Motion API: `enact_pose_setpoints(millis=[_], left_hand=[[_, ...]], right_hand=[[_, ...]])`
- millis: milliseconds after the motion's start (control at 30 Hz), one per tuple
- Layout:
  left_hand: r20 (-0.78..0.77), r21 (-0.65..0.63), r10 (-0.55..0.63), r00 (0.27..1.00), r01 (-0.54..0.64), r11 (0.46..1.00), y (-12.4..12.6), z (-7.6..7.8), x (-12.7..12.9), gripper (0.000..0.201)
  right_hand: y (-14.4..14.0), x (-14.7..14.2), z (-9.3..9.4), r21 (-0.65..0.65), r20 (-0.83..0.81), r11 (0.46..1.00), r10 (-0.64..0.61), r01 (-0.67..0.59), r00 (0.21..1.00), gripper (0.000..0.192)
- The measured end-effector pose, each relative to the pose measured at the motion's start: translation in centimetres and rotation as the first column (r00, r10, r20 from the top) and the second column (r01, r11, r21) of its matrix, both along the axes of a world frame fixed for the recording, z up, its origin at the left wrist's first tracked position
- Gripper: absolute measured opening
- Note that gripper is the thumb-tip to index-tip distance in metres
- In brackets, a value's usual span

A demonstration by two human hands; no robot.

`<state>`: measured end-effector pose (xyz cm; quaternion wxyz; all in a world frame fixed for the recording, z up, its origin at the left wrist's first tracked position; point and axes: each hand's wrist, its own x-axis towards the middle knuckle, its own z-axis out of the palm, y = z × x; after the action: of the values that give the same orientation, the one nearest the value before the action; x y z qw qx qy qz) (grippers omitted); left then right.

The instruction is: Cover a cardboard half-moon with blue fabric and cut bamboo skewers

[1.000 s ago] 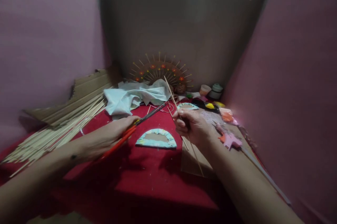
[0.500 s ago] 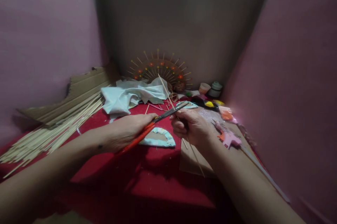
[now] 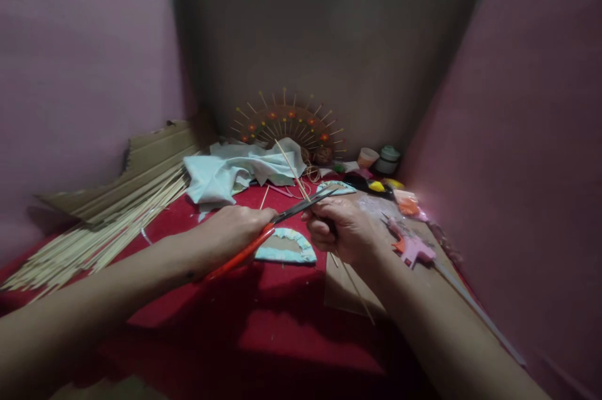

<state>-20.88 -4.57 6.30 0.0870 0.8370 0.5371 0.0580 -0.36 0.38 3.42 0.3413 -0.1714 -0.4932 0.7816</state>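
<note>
My left hand (image 3: 232, 232) grips orange-handled scissors (image 3: 277, 219), their dark blades reaching right across a thin bamboo stick (image 3: 290, 167). My right hand (image 3: 339, 229) pinches that stick, which slants up to the left above the fist and down to the right below it. The blades meet the stick just above my right fingers. Below the hands, a pale blue half-ring of wrapped cardboard (image 3: 285, 247) lies on the red cloth (image 3: 263, 318).
A sheaf of bamboo sticks (image 3: 101, 231) lies at the left on cardboard. Crumpled white cloth (image 3: 235, 173) and a decorated fan piece (image 3: 286, 125) sit at the back. A pink glue gun (image 3: 410, 246), small pots (image 3: 382, 160) and coloured scraps lie at the right.
My left hand brought the scissors rightward and up until the blades reached the stick. The right hand tilted the stick a little further left.
</note>
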Motion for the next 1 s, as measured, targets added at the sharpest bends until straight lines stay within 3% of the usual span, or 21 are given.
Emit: enact_pose_setpoints(millis=[200,367,633,800,1000], left_hand=[[-0.111,-0.075,0.047,0.993,-0.055,0.996,0.2,-0.2,0.1,0.014],[-0.005,-0.071,-0.042,0.999,0.041,0.997,0.7,-1.3,-0.8,0.009],[-0.168,-0.042,0.076,0.983,-0.084,0.996,0.7,-0.1,0.7,0.012],[-0.01,-0.199,0.079,0.997,-0.08,0.977,2.2,-0.5,-0.5,0.014],[0.046,-0.334,0.179,0.983,-0.154,0.93,2.9,-0.5,-1.8,0.017]], right_hand=[[0.5,-0.5,-0.6,-0.035,0.032,0.999,-0.017,0.018,0.999,0.008],[0.5,-0.9,-0.7,-0.031,0.056,0.999,-0.009,0.011,0.998,0.01],[0.9,-1.4,-1.5,-0.034,0.061,0.999,-0.01,0.012,0.998,0.02],[1.5,-2.4,-1.6,-0.051,0.194,0.993,-0.095,0.107,0.976,0.017],[1.0,-3.5,-1.6,0.023,0.416,0.973,-0.219,0.23,0.883,0.017]])
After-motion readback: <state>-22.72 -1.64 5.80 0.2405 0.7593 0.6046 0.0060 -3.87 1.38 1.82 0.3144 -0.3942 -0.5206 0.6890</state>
